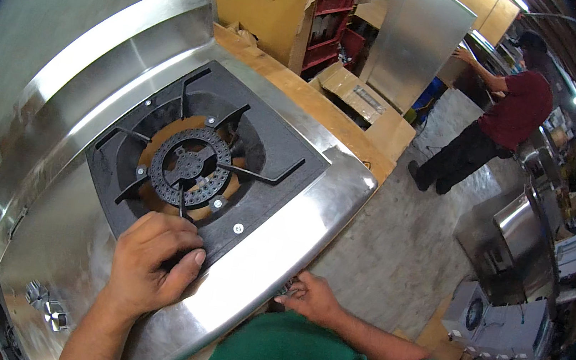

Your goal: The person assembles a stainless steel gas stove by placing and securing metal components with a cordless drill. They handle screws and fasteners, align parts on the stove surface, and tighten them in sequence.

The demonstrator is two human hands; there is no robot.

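A stainless steel stove [265,220] fills the left and middle of the view. Set into its top is a square black burner plate [299,149] with a round cast burner [190,164] and several pot-support arms. My left hand [154,264] lies over the plate's near edge, fingers curled down and thumb bent; what is under the fingers is hidden. At the stove's front edge, my right hand [313,300] has its fingers closed on a small part that is too hidden to name. Shiny metal knobs [56,315] rest on the steel at lower left.
A wooden bench [278,82] adjoins the stove's far side, with an open cardboard box [356,91] beyond. A large carton [261,15] and red crates [325,37] stand behind. Another person [510,99] works at the far right. Metal units [510,243] stand on the right-hand floor.
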